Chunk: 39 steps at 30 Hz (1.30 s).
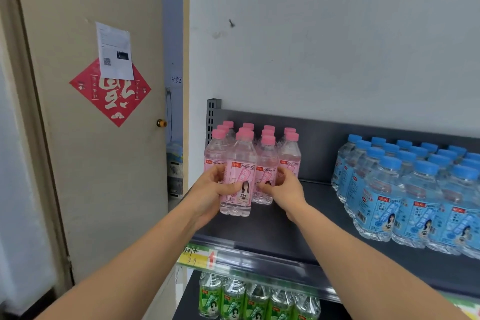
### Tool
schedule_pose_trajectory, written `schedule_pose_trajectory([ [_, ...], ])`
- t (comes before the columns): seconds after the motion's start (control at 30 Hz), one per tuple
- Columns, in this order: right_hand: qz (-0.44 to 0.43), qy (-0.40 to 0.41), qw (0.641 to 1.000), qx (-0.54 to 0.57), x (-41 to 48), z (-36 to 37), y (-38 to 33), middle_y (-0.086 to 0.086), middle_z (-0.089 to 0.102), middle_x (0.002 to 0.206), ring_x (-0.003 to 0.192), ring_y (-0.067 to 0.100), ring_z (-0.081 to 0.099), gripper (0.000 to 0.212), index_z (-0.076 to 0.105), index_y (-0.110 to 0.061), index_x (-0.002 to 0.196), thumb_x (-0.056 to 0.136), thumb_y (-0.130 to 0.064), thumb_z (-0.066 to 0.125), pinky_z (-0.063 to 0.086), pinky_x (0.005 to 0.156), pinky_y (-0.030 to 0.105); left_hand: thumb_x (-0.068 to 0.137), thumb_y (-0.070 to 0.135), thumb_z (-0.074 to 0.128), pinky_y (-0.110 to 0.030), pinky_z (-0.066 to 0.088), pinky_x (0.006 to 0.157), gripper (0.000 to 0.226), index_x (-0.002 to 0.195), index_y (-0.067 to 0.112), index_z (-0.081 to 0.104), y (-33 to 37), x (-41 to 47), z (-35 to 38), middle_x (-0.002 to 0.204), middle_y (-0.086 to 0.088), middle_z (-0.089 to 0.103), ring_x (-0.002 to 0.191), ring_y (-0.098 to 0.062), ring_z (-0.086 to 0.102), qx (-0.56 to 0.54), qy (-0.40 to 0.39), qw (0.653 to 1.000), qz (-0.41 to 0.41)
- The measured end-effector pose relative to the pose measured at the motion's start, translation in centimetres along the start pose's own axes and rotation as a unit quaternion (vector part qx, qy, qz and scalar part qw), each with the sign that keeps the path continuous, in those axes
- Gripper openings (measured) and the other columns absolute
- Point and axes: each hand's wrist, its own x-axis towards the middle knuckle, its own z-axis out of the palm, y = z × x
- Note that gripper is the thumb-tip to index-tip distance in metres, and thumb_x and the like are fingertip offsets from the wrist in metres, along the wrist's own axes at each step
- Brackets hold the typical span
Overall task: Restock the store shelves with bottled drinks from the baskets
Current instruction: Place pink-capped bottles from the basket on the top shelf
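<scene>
A dark metal shelf (272,231) runs along a white wall. The left hand (207,191) wraps a clear, ribbed plastic peach soda bottle (240,163), thumb across its pink label, fingers hidden behind. The bottle stands upright, cap up. Just beside it, the right hand (289,189) grips the neighbouring bottle (267,161), also upright.

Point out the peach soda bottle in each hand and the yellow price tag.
Left-hand peach soda bottle (241,173), head view, on its pink label.
Right-hand peach soda bottle (266,158), head view, on its clear shoulder.
Yellow price tag (193,260), head view, on its handwritten middle.
</scene>
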Motion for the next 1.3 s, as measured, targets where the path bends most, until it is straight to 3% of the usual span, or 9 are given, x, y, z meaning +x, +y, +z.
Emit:
schedule_pose_trajectory([
  [0.2,-0.031,0.124,0.991,-0.037,-1.9,-1.6,-1.7,-0.003,0.061,0.091,0.086,0.018,0.061,0.048,0.055,-0.014,0.098,0.075,-0.051,0.074,0.047,0.07,0.03,0.078,-0.014,0.063,-0.039,0.053,0.087,0.054,0.127,0.001,0.05,-0.4,0.4,0.9,0.126,-0.021,0.059,0.113,-0.034,0.06,-0.003,-0.009,1.0,-0.005],
  [0.27,-0.049,0.039,0.993,0.102,-2.9,-2.1,-3.2,0.001,0.067,0.087,0.078,0.017,0.062,0.039,0.061,-0.012,0.095,0.087,-0.05,0.061,0.045,0.061,0.025,0.079,-0.016,0.062,-0.036,0.055,0.083,0.053,0.127,0.001,0.049,-0.5,0.6,1.6,0.126,-0.021,0.058,0.111,-0.033,0.061,-0.004,-0.011,1.0,-0.004],
  [0.37,-0.063,-0.109,0.985,0.12,-4.1,-2.4,-4.3,0.004,0.071,0.101,0.085,0.017,0.067,0.038,0.061,-0.013,0.108,0.083,-0.04,0.07,0.05,0.064,0.028,0.079,-0.017,0.061,-0.033,0.056,0.076,0.051,0.125,0.001,0.05,-0.9,0.7,2.7,0.119,-0.018,0.06,0.1,-0.027,0.064,-0.009,-0.019,1.0,0.001],
  [0.53,-0.071,-0.089,0.986,0.119,-4.5,-4.2,-4.3,0.003,0.073,0.1,0.087,0.015,0.07,0.041,0.062,-0.012,0.11,0.074,-0.017,0.081,0.053,0.067,0.024,0.076,-0.009,0.071,-0.034,0.052,0.089,0.051,0.121,0.01,0.056,-1.3,1.3,4.0,0.111,-0.004,0.065,0.106,-0.023,0.061,0.142,-0.022,0.989,0.028],
  [0.63,-0.077,-0.05,0.992,0.088,-4.4,-5.6,-3.4,0.0,0.072,0.099,0.091,0.015,0.068,0.044,0.062,-0.015,0.108,0.07,-0.019,0.084,0.055,0.075,0.028,0.075,0.004,0.077,-0.036,0.048,0.098,0.055,0.123,0.017,0.055,-1.5,1.7,3.9,0.117,-0.002,0.059,0.112,-0.019,0.055,0.27,0.018,0.961,0.046],
  [0.8,-0.044,-0.005,0.997,0.057,-4.0,-7.3,-2.1,-0.005,0.068,0.098,0.09,0.009,0.066,0.043,0.059,-0.02,0.107,0.071,-0.019,0.083,0.048,0.067,0.02,0.077,0.014,0.077,-0.034,0.048,0.088,0.048,0.118,0.016,0.053,-1.7,2.1,2.3,0.116,-0.004,0.052,0.102,-0.019,0.053,0.443,0.182,0.87,0.115],
  [1.0,-0.012,0.031,0.997,0.066,-2.7,-7.0,-0.7,-0.002,0.068,0.105,0.093,0.01,0.064,0.047,0.058,-0.017,0.112,0.072,-0.02,0.083,0.049,0.072,0.023,0.071,0.018,0.081,-0.041,0.042,0.098,0.081,0.135,0.012,0.032,-1.6,3.3,0.1,0.131,-0.012,0.032,0.123,-0.03,0.037,0.537,0.276,0.788,0.119],
  [1.17,-0.018,0.048,0.998,0.035,-1.9,-5.9,-0.6,-0.005,0.068,0.106,0.095,0.011,0.065,0.051,0.059,-0.018,0.118,0.073,-0.023,0.083,0.053,0.088,0.035,0.069,0.019,0.083,-0.05,0.037,0.107,0.106,0.147,0.013,0.012,-1.4,5.0,-0.9,0.14,-0.017,0.032,0.129,-0.037,0.037,0.541,0.236,0.805,0.053],
  [1.3,-0.023,0.058,0.998,-0.019,-1.6,-5.4,-0.8,-0.004,0.067,0.109,0.096,0.013,0.063,0.052,0.056,-0.022,0.124,0.078,-0.033,0.077,0.053,0.086,0.035,0.071,0.017,0.082,-0.048,0.043,0.099,0.091,0.14,0.008,0.024,-1.4,5.4,-1.2,0.133,-0.016,0.041,0.121,-0.035,0.046,0.509,0.232,0.828,0.049],
])
